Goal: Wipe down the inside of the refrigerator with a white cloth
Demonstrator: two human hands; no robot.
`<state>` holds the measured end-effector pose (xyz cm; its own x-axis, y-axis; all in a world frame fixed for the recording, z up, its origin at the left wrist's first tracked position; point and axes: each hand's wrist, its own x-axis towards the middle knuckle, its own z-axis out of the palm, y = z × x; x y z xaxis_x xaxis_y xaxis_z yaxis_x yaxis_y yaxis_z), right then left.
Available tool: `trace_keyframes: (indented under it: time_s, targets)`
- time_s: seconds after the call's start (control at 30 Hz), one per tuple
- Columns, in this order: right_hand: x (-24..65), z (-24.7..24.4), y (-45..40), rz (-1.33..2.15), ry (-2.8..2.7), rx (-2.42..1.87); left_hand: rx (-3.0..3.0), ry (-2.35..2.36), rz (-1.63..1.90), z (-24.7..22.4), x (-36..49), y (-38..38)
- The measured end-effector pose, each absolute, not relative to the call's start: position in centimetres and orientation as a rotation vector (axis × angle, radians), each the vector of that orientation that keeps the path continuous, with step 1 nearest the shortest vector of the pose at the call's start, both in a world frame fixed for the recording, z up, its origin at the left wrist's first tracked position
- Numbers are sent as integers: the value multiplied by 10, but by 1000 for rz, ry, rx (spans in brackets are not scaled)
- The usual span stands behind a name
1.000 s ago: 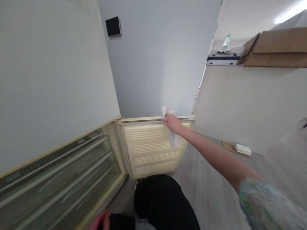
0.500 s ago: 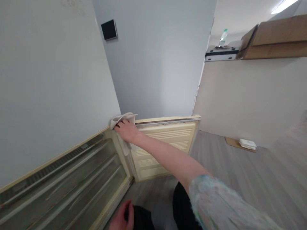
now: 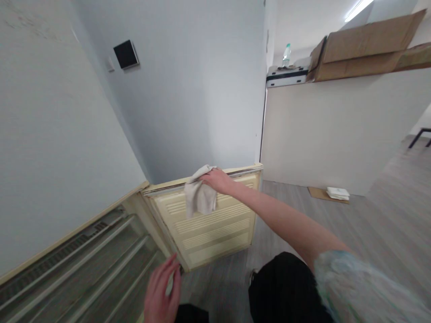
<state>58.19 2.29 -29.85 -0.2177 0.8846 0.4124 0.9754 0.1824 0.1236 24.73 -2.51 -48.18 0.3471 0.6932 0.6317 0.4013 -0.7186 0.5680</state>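
My right hand (image 3: 218,179) is stretched out and grips a crumpled white cloth (image 3: 199,196) at the top edge of a cream, ribbed open door (image 3: 215,229) of a low fridge-like cabinet. The cloth hangs down over the door's inner face. My left hand (image 3: 161,294) is low in the picture, near the cabinet's front edge, fingers loosely apart; a thin pale object seems to lie between them, too blurred to name. The cabinet's open compartment (image 3: 84,264) with its drawers or shelves lies to the left.
A grey wall (image 3: 188,89) with a small black square panel (image 3: 125,54) rises behind the door. A white partition (image 3: 336,130) at right carries cardboard boxes (image 3: 363,49), a bottle (image 3: 286,54) and a flat device. A pale packet (image 3: 337,193) lies on cardboard on the grey wooden floor.
My right hand swept the cloth along the door's top edge to the hinge corner at left, then back toward the middle. My left hand rose higher. The view shifted.
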Motion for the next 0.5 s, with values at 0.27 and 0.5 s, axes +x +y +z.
trace_keyframes:
  time_s: [0.27, 0.5]
  targets:
    - [658, -298, -23, -476, -2056, -1931, 2861, 1149, 569, -270, 394, 125]
    - [594, -312, 14, -673, -2140, -1736, 2896, 1204, 42, -294, 422, 164]
